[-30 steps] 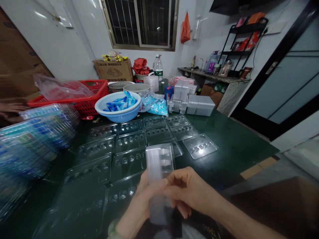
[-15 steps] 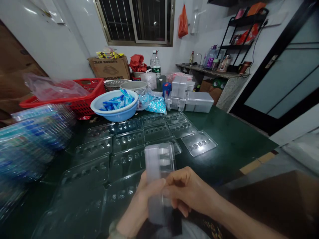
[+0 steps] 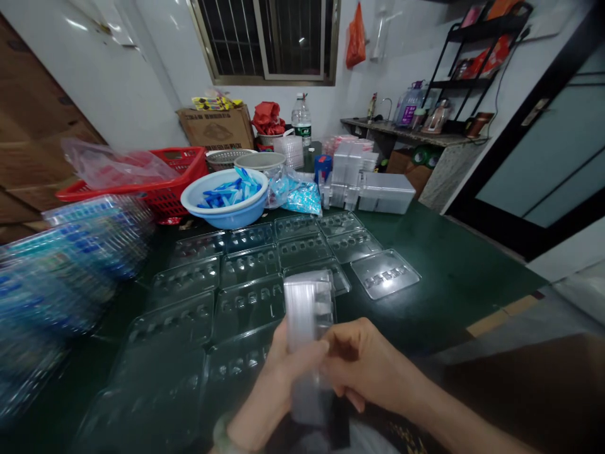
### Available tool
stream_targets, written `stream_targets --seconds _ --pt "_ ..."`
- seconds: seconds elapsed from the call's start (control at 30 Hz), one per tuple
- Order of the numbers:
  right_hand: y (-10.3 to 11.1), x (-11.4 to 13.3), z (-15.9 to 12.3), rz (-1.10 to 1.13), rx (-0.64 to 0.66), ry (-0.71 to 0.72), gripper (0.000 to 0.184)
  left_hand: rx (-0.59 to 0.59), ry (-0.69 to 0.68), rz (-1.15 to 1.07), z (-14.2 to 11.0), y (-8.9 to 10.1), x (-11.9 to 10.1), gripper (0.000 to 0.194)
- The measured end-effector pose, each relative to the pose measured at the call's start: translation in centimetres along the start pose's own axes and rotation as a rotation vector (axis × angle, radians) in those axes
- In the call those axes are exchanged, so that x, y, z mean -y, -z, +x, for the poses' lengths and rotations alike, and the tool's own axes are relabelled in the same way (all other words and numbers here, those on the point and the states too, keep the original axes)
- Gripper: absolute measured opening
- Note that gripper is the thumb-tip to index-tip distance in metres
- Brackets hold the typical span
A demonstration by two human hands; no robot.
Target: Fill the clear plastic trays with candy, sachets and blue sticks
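Both hands hold one stack of clear plastic blister trays upright over the near edge of the dark green table. My left hand wraps the stack from the left, thumb across its front. My right hand pinches its right side, fingers curled. Several clear blister trays lie flat in rows on the table just beyond the hands.
A blue bowl of blue and white pieces stands behind the trays, beside a red basket. Stacked clear boxes sit at the back right. Blurred blue packaged stacks fill the left. A cardboard box and water bottle stand by the wall.
The hands and the stack keep the same grip; only the camera view has shifted slightly. A hand seen at the far left a second ago is out of view.
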State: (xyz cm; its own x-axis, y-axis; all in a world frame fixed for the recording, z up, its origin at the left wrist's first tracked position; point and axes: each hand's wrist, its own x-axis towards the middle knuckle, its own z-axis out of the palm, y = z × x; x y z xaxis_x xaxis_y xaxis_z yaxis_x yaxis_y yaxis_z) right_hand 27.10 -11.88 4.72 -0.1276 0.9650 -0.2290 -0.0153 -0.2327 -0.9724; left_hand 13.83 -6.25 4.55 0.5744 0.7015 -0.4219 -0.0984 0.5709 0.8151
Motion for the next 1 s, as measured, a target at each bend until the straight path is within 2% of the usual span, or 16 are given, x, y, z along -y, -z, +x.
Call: stream_targets --seconds 0.07,0.13,0.27,0.4,0.47,0.53,0.6,0.7,0.8,1.0 --pt "-0.4 -0.1 0.1 -0.019 -0.066 0.018 0.01 -0.064 -0.08 0.045 0.0 -0.5 -0.6 0.066" --pt "-0.8 0.1 0.1 -0.034 -0.129 0.064 0.011 -0.063 -0.148 0.079 0.1 -0.8 -1.0 0.065" --pt "-0.5 1.2 -0.5 -0.085 -0.185 0.157 0.012 -0.059 -0.115 -0.051 0.3 -0.2 -0.7 0.051" --pt "1.9 2.6 -2.8 -0.259 -0.29 0.199 0.013 -0.208 -0.051 -0.196 0.5 2.8 -0.7 0.036" --pt "3.2 2.5 -4.1 -0.481 -0.304 0.213 0.014 -0.292 -0.115 -0.255 0.3 5.0 -1.5 0.031" --pt "4.1 1.3 -5.1 -0.794 -0.252 0.212 0.016 -0.405 -0.196 -0.291 -0.1 7.2 -2.6 0.026" --pt "4.5 -0.9 -5.6 -1.122 -0.151 0.227 0.017 -0.509 -0.266 -0.282 -0.9 9.0 -3.6 0.025" --pt "4.7 -4.7 -5.3 -1.483 0.021 0.294 0.022 -0.569 -0.307 -0.217 -2.3 10.2 -4.1 0.029" --pt "5.0 -6.6 -3.9 -1.648 0.119 0.332 0.022 -0.562 -0.249 -0.206 -2.9 9.9 -3.6 0.032" --pt "5.3 -5.5 -0.5 -1.756 0.151 0.344 0.015 -0.492 -0.174 -0.231 -1.9 7.9 -1.9 0.048"
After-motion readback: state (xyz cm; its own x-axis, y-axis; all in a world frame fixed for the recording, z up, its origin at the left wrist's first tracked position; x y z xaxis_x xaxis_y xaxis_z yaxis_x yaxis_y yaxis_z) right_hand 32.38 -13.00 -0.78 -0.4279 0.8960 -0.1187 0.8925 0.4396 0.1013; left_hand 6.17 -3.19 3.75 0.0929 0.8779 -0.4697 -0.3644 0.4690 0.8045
